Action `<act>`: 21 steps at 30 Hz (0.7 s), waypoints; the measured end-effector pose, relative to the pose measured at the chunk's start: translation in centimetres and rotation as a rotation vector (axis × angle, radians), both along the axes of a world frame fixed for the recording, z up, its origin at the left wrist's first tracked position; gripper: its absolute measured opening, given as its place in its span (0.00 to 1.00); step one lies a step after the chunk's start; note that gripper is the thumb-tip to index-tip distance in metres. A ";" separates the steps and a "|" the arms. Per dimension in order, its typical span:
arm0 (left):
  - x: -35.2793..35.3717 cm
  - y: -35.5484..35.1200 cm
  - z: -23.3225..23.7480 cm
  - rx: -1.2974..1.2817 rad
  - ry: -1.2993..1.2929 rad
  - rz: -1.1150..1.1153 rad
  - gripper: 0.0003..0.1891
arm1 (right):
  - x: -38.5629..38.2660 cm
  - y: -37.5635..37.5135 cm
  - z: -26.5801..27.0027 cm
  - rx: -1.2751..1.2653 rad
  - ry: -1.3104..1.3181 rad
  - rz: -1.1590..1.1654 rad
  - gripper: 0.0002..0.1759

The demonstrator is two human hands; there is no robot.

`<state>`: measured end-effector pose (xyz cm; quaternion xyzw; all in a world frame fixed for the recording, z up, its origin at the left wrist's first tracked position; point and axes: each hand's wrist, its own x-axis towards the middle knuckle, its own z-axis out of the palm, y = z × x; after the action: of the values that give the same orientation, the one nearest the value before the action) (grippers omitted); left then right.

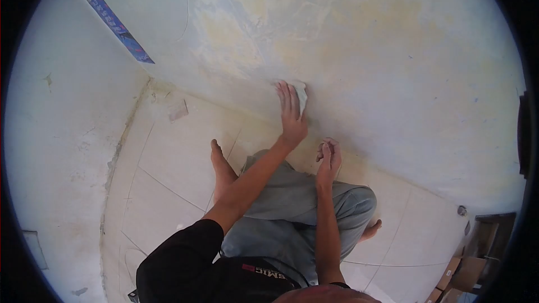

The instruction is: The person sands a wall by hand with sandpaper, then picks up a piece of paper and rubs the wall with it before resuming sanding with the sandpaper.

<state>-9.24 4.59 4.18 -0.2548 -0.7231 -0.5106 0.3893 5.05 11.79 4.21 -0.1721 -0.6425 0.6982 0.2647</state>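
My left hand [292, 115] reaches out to the pale, patchy wall [382, 78], fingers stretched and pressed against it. A thin whitish sheet [302, 96] with a ragged edge is held under that hand, flat to the wall and showing beside the fingers. In front of my bent knee, my right hand [329, 156] is closed, its fingers curled in and dusty. I cannot tell whether anything is inside it. The grey trousers [281, 202] of my crossed legs lie just below both hands.
A small square piece [178, 110] lies on the tiled floor [174, 174] near the wall corner. A blue printed strip [112, 19] runs down the wall at upper left. Cardboard boxes [469, 272] and a dark shelf [495, 235] stand at lower right.
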 end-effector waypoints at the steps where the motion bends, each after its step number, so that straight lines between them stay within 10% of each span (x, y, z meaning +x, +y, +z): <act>1: 0.7 -0.1 -1.4 -0.003 -0.008 0.007 0.38 | 0.1 -0.1 0.2 -0.005 -0.011 -0.004 0.09; 16: 1.7 -0.9 -1.9 -0.058 -0.089 -0.101 0.30 | -0.4 0.0 -0.4 -0.149 -0.073 -0.063 0.08; 21: -1.9 -1.4 4.3 -0.081 0.088 0.038 0.29 | 0.1 0.2 -1.1 -0.181 -0.082 -0.059 0.09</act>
<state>-11.13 3.21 8.43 -0.2788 -0.7301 -0.4615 0.4199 5.12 12.03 3.11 -0.2424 -0.5817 0.7378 0.2420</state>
